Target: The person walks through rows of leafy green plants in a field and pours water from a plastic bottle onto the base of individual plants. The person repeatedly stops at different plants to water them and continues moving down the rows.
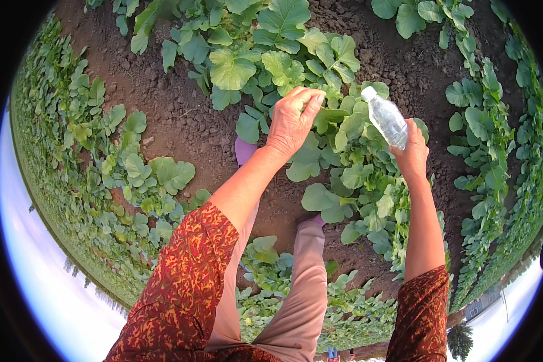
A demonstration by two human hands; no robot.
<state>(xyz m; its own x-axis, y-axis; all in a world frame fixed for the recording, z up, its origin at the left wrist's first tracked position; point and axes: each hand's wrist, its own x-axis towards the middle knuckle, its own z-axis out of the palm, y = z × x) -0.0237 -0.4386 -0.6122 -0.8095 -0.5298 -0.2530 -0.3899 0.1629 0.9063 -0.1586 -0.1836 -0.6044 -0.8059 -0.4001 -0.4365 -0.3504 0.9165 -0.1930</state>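
Over the leafy crop plants (278, 70), my left hand (295, 116) has its thumb and fingertips brought together in a pinch beside a leaf. Whether anything is between those fingertips is too small to tell. My right hand (412, 151) grips a clear plastic bottle (387, 118) around its lower end. A white cap (368, 93) is on the bottle, which tilts up and to the left above the leaves. The bottle looks mostly see-through; its contents cannot be made out.
Bare brown soil (163, 104) runs between the plant rows. My feet, in purple shoes (245, 151), stand on the soil close to the stems. Further rows (484, 122) grow at right, and more plants (135, 163) at left. Behind me, at the bottom edge, another person's legs (332, 353) show.
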